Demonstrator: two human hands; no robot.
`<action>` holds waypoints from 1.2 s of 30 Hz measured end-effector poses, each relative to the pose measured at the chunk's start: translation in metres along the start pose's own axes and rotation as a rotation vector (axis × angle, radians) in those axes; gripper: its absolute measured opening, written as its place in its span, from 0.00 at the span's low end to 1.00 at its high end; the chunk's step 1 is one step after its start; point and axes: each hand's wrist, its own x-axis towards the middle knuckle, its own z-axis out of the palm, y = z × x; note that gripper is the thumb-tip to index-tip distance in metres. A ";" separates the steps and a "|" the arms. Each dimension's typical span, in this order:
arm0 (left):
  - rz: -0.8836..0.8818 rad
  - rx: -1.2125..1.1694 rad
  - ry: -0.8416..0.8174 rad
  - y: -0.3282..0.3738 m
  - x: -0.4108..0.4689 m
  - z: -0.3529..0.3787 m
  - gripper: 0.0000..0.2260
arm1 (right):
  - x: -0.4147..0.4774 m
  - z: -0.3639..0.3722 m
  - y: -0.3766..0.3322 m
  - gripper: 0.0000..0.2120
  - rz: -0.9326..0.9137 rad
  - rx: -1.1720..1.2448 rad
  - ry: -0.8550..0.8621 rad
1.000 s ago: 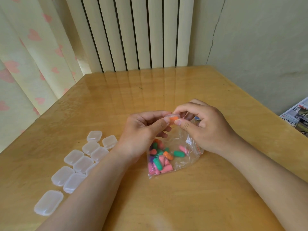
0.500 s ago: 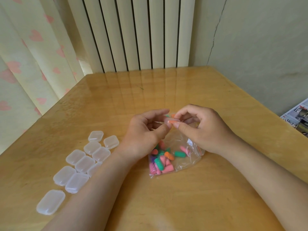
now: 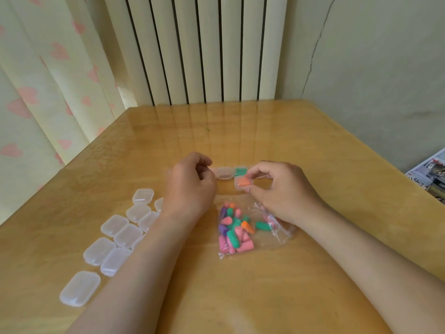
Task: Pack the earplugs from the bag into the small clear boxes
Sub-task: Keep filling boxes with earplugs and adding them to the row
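A clear plastic bag [image 3: 272, 233] holding several pink, green, orange and purple earplugs [image 3: 234, 231] lies on the table between my forearms. Just beyond the bag, my right hand [image 3: 279, 189] pinches a small clear box [image 3: 242, 183] with an orange earplug inside, between thumb and fingers. Behind it stand two more small boxes, one with a green earplug [image 3: 240, 170], one with something pinkish [image 3: 224, 173]. My left hand [image 3: 190, 186] hovers left of these with loosely curled fingers and holds nothing.
Several closed, translucent small boxes [image 3: 120, 231] lie in a cluster on the wooden table [image 3: 240, 131] at the left, one apart near the front [image 3: 80, 288]. A radiator and curtain stand behind. Magazines [image 3: 431, 173] lie beyond the table's right edge.
Both hands had held the orange-filled box together above the bag. Now my left hand has let go and drawn left, while my right hand has carried the box forward toward the filled boxes.
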 end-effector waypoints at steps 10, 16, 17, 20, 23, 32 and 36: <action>-0.053 0.160 -0.011 -0.002 0.004 -0.004 0.10 | 0.001 0.017 -0.014 0.07 -0.076 -0.251 -0.051; -0.045 0.189 -0.017 0.000 0.003 -0.002 0.10 | 0.001 0.020 -0.015 0.12 -0.104 -0.295 -0.078; -0.049 0.188 -0.018 0.000 0.003 -0.002 0.10 | 0.001 0.021 -0.015 0.13 -0.109 -0.309 -0.088; -0.054 0.189 -0.021 -0.001 0.004 -0.002 0.10 | 0.001 0.021 -0.016 0.15 -0.131 -0.341 -0.103; -0.050 0.193 -0.023 -0.002 0.003 -0.002 0.10 | 0.000 0.020 -0.017 0.16 -0.133 -0.347 -0.110; -0.034 0.193 -0.023 -0.003 0.002 -0.001 0.11 | -0.001 0.017 -0.019 0.20 -0.117 -0.360 -0.153; -0.022 0.205 -0.024 -0.003 0.002 -0.002 0.11 | -0.002 0.015 -0.019 0.19 -0.120 -0.304 -0.134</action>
